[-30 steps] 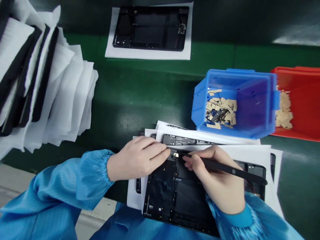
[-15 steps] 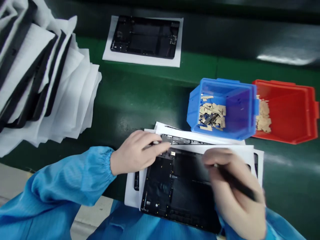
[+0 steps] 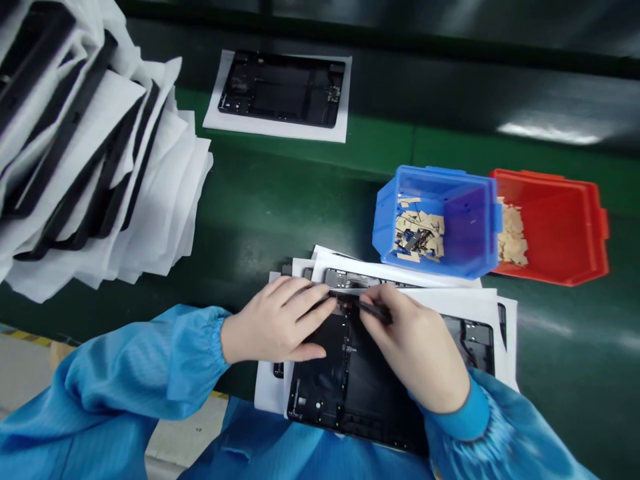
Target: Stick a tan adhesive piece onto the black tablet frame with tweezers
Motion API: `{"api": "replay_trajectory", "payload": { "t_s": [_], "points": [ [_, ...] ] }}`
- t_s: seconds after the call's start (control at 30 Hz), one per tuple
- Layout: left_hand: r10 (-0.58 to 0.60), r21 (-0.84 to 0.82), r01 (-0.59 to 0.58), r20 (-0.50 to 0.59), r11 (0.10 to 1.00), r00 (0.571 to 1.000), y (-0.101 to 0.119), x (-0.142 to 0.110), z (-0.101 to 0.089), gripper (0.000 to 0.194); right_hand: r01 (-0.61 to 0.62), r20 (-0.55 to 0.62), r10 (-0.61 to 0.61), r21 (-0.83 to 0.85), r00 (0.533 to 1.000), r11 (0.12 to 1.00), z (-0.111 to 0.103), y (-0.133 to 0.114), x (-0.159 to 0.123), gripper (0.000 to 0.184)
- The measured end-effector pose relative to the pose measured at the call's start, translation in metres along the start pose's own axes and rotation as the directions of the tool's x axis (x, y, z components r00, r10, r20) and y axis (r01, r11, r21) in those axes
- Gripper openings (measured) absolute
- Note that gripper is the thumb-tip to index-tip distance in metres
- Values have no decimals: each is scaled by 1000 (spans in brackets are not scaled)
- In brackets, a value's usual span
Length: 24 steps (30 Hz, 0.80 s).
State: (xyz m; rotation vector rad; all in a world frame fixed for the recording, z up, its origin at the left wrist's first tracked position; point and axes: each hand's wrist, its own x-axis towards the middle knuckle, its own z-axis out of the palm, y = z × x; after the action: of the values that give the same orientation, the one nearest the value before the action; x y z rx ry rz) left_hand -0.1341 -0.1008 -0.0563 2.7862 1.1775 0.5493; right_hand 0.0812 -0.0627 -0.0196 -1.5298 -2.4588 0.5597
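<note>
A black tablet frame lies on top of a small stack of frames and white sheets in front of me. My left hand rests on its upper left part, fingers pressed down and stretched toward the top edge. My right hand is closed round a thin black tool, whose tip sits at the frame's top edge, just beside my left fingertips. Both arms wear blue sleeves.
A blue bin with tan and black scraps stands just behind the stack, with a red bin of tan scraps to its right. Another frame on a white sheet lies far back. A tall pile of frames and white foam sheets fills the left.
My right hand swung away to the right with the tool, then came back to the frame's top edge, now holding the tool shorter. My left hand stayed in place. The view shifted slightly.
</note>
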Motion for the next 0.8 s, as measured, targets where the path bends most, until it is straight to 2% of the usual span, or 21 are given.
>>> {"api": "replay_trajectory", "payload": {
  "t_s": [0.07,0.13,0.23,0.27,0.33,0.4,0.47,0.57,0.6,0.67,0.73,0.8],
  "points": [
    [-53,31,53,17,998,998,8,0,0,60,52,-25,-52,-31,998,998,-1,-6,2,7],
    [-99,14,99,35,995,994,12,0,1,58,194,-35,-199,-119,979,974,2,-18,-2,12],
    [-69,-75,71,19,995,997,7,1,3,46,357,-19,-373,-251,928,900,9,-34,-13,23],
    [-47,-96,47,2,994,999,4,1,4,43,376,-22,-394,-252,919,892,11,-35,-16,24],
    [-7,-98,5,-24,995,1000,-3,2,5,39,391,-79,-404,-143,911,909,11,-30,-20,20],
    [17,-65,-19,-41,998,999,-8,3,6,37,369,-195,-350,76,916,926,8,-18,-20,21],
    [29,-39,-30,-43,999,999,-9,4,6,37,288,-245,-213,327,946,900,4,-4,-16,33],
    [24,-39,-26,-45,999,999,-9,3,7,38,90,-125,-18,598,992,796,5,10,-8,40],
    [27,-44,-29,-51,999,998,-9,2,8,38,44,-89,17,633,996,773,6,12,-6,35],
    [31,-53,-35,-70,998,997,-9,0,9,38,2,-57,42,624,997,782,9,12,-2,23],
    [29,-60,-33,-72,998,997,-9,-1,9,37,14,-57,22,567,998,824,10,10,0,14],
    [19,-64,-23,-65,998,998,-9,-2,9,38,38,-75,1,523,997,851,9,8,2,12]
  ]
}}
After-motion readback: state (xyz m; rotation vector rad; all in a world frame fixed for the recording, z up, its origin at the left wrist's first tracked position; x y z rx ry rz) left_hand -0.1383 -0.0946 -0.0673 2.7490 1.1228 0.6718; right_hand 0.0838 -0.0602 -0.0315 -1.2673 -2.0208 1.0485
